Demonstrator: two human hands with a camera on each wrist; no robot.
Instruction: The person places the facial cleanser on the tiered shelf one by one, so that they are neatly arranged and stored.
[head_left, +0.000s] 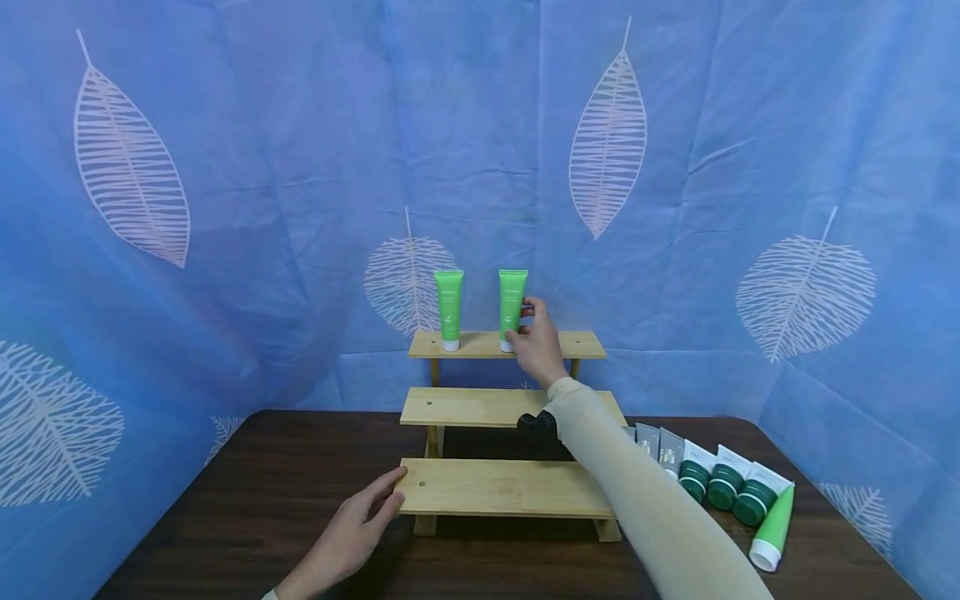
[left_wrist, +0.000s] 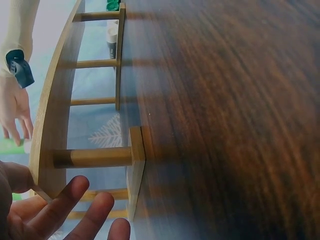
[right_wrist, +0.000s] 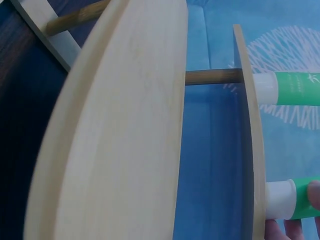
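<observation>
A three-step wooden display rack [head_left: 495,490] stands on the dark table. My right hand [head_left: 542,346] reaches over it and grips a green squeeze tube [head_left: 512,293] low down, thumb on one side and fingers on the other. The tube stands upright on its white cap on the top step. To its left, a matching green tube [head_left: 449,302] stands upright on the same step. My left hand [head_left: 347,533] holds the left end of the bottom step; in the left wrist view its fingers [left_wrist: 95,215] spread beside the board's edge.
At the right of the table lie grey tubes [head_left: 670,450], several white tubes with dark green caps [head_left: 725,486], and a green tube [head_left: 776,527] with a white cap. A blue leaf-patterned cloth [head_left: 300,167] hangs behind the table. The right forearm crosses the rack's right side.
</observation>
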